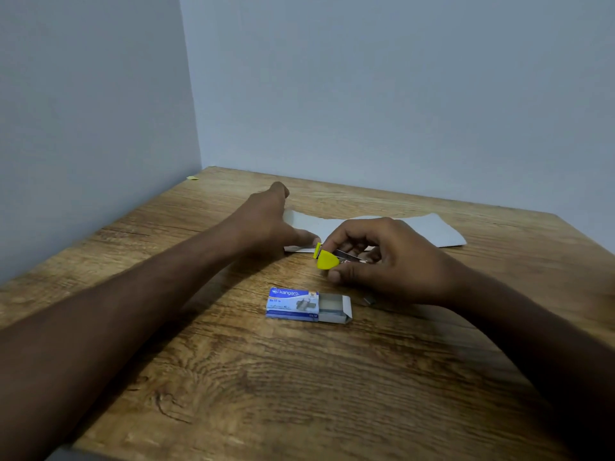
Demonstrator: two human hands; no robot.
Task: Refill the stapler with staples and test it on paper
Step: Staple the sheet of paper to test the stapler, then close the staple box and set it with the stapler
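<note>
My right hand (386,257) holds a small yellow stapler (327,259) just above the table, its yellow end pointing left and its metal part under my fingers. My left hand (266,221) rests on the left end of a white sheet of paper (429,231), thumb close to the stapler's tip. A blue staple box (293,303) lies nearer to me, its inner tray slid out to the right. A small strip of staples (368,300) lies on the table right of the box.
The wooden table (299,394) stands in a corner, with grey walls at the back and on the left. A tiny yellow scrap (192,177) lies at the far left corner.
</note>
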